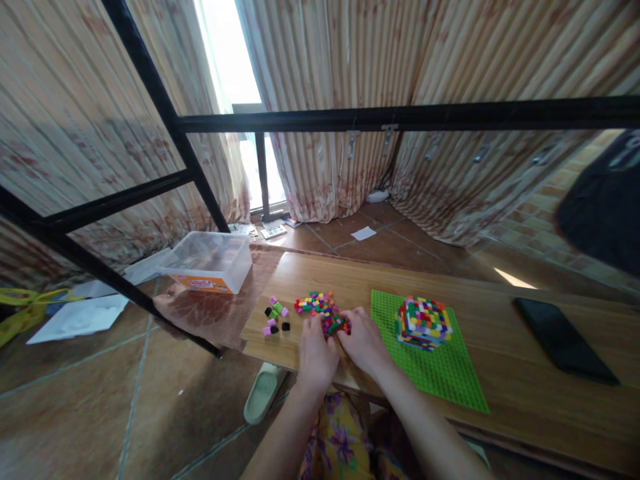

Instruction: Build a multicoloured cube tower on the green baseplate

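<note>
Both my hands meet over a small clump of joined coloured bricks (336, 324) near the front edge of the wooden table (500, 333). My left hand (317, 352) curls around the clump's left side and my right hand (363, 341) grips its right side. Just behind lies a loose pile of coloured bricks (315, 303). A few pink, black and green bricks (276, 316) sit apart to the left. To the right, a green baseplate (440, 367) carries a multicoloured block structure (424, 323).
A clear plastic box (210, 261) rests on a mesh mat at the table's left end. A black phone (563, 339) lies at the right. A black metal frame (350, 120) crosses above. A slipper (263, 392) lies on the tiled floor below.
</note>
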### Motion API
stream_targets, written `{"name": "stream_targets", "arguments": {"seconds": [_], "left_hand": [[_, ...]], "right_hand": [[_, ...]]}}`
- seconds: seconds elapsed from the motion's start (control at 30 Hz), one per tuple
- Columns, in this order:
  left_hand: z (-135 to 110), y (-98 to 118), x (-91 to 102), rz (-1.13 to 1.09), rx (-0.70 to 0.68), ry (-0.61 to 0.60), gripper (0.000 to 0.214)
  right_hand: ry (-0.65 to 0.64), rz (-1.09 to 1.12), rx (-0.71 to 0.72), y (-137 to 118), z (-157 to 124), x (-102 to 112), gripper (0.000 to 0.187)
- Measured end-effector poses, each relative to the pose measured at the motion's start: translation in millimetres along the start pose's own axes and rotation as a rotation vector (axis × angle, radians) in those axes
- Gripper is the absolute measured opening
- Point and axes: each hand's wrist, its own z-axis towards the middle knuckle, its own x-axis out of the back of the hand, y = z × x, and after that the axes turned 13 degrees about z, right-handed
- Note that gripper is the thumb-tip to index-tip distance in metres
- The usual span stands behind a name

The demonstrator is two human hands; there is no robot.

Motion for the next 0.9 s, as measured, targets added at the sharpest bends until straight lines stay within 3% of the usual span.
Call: {"name": "stream_targets", "arguments": {"seconds": [0.17, 0.33, 0.67, 0.9], "left_hand": [[3, 7, -0.4, 0.063, -0.043, -0.06, 0.044], [2, 4, -3.1, -0.011, -0.08, -0.025, 0.037], [-4, 3, -10.9, -0.117, -0.056, -0.007, 0.041], [-4, 8, -7.4, -0.121, -0.074, -0.015, 0.027]], "right_hand": [[-0.019, -0.008, -0.001, -3, 3, 1, 0.023], [-0.02, 0.024, 0.015, -3, 0, 5, 0.021], [0.053, 0.231, 0.063, 5, -8, -1, 0.02], [0.073, 0.363, 0.062, 10, -7, -8, 0.017]]}}
